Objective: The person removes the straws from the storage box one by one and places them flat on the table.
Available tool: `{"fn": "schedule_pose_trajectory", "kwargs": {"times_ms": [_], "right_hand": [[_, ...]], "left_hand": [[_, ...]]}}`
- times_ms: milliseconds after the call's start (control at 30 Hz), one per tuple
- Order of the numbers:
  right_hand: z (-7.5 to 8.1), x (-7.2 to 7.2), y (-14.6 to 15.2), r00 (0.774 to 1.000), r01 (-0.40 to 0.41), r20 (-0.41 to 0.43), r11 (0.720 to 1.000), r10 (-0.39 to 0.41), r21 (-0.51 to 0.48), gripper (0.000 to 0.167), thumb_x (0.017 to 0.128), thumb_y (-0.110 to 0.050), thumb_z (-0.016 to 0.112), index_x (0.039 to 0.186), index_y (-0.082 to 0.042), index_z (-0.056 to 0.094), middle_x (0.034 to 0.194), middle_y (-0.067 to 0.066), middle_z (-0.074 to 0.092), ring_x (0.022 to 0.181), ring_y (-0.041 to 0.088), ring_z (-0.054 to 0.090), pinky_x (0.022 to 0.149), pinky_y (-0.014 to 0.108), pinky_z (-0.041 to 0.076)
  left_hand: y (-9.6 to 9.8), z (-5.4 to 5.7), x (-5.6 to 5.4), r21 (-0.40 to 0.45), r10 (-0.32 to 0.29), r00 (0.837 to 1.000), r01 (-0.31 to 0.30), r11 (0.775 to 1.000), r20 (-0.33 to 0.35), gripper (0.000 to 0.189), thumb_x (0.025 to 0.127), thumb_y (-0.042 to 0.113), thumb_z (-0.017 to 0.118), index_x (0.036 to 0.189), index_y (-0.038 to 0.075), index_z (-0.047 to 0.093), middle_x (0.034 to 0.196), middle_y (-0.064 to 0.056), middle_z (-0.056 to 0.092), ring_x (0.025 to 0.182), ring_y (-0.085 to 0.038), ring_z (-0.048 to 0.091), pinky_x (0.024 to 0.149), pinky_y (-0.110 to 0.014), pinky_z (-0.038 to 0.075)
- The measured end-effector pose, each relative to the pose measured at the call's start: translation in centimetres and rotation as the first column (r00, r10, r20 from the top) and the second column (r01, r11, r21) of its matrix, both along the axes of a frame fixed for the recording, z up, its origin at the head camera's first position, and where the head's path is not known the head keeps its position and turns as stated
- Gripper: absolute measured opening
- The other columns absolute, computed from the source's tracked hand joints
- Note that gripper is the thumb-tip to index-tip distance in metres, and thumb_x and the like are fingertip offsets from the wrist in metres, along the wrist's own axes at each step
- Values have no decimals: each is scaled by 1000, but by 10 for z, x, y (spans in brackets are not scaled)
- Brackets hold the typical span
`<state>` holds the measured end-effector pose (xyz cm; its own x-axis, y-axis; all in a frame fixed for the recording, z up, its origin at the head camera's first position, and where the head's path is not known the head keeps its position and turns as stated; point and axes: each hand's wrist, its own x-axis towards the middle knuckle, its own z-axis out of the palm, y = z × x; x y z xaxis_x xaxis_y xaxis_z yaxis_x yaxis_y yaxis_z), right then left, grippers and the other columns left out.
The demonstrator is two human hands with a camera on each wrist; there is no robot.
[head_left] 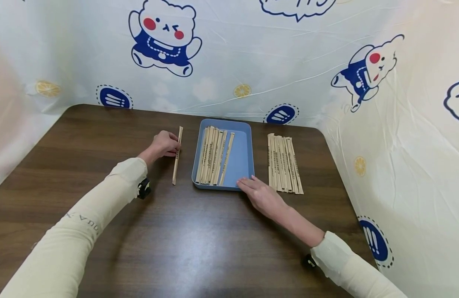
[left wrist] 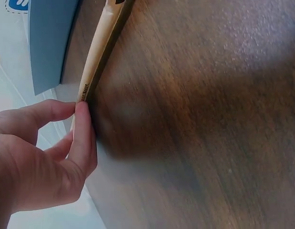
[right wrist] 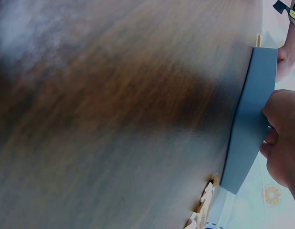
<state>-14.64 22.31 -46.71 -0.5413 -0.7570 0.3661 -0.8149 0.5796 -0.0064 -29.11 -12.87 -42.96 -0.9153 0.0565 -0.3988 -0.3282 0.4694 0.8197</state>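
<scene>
My left hand (head_left: 166,143) pinches a slim stick in a brown paper wrapper (head_left: 176,165), left of the blue tray (head_left: 244,142). In the left wrist view thumb and fingers meet on the wrapped stick (left wrist: 92,62), near small dark print. The stick lies close over the table, slightly slanted. In the tray, several matching wrapped sticks (head_left: 210,155) lie side by side on the left half. My right hand (head_left: 262,195) rests on the tray's near right corner. The right wrist view shows its fingers at the rim, above the tray's outer wall (right wrist: 252,114), their tips partly hidden.
Right of the tray, a row of several more wrapped sticks (head_left: 283,163) lies on the dark wooden table (head_left: 199,240). Behind and right of the table hangs a pale curtain (head_left: 229,49) printed with cartoon bears.
</scene>
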Motion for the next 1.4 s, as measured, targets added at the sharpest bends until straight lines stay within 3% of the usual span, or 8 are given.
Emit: {"fn": "schedule_pose_trajectory", "kwargs": {"times_ms": [233, 367, 567, 867, 1133, 1267, 1400], "right_hand": [[-1, -1, 1, 1000, -10, -17, 1000, 10, 7, 36, 90, 6, 69, 125, 4, 65, 124, 17, 66, 118, 26, 62, 104, 46, 45], [0, -1, 1, 1000, -3, -11, 1000, 3, 19, 36, 90, 6, 68, 126, 3, 65, 126, 17, 66, 120, 25, 61, 106, 45, 44], [0, -1, 1, 1000, -2, -7, 1000, 2, 9, 34, 91, 6, 66, 125, 3, 66, 125, 16, 66, 119, 26, 61, 105, 46, 45], [-3, -2, 1, 1000, -8, -21, 1000, 8, -3, 36, 90, 6, 69, 125, 4, 66, 125, 18, 66, 117, 27, 62, 104, 46, 46], [0, -1, 1, 1000, 3, -5, 1000, -3, 7, 34, 91, 6, 67, 125, 2, 66, 125, 16, 66, 119, 26, 61, 105, 45, 45], [0, -1, 1, 1000, -2, -3, 1000, 2, 5, 35, 91, 6, 68, 125, 3, 66, 125, 17, 66, 118, 26, 62, 105, 45, 45], [0, -1, 1, 1000, -4, -1, 1000, 4, 0, 35, 91, 6, 68, 126, 3, 66, 126, 17, 66, 118, 26, 62, 104, 46, 46]], "left_hand": [[-1, 0, 1, -4, 3, 1000, -3, 1000, -20, 38, 96, 1, 59, 131, -12, 49, 111, -22, 55, 91, -26, 59, 80, -34, 60], [5, 4, 0, 11, -5, 999, 6, 1000, -40, 41, 99, 6, 58, 135, -11, 48, 120, -26, 55, 101, -32, 63, 85, -36, 58], [24, 18, -3, 134, -34, 999, 34, 990, -7, 46, 100, 8, 56, 140, -9, 44, 136, -28, 49, 122, -40, 55, 95, -41, 54], [67, 41, 7, 235, -142, 990, 132, 963, 27, 55, 100, 6, 57, 149, -7, 35, 142, -27, 45, 127, -41, 50, 102, -45, 48], [107, 34, 15, 210, -214, 977, 204, 956, 25, 55, 97, 4, 61, 147, -7, 40, 134, -26, 51, 119, -39, 56, 96, -43, 53], [119, 28, 17, 186, -260, 965, 250, 950, 29, 56, 97, 5, 62, 147, -7, 39, 137, -26, 50, 117, -39, 58, 94, -42, 54], [127, 24, 16, 153, -268, 963, 259, 954, 40, 59, 97, 5, 64, 148, -6, 39, 137, -25, 50, 114, -37, 60, 91, -38, 56]]}}
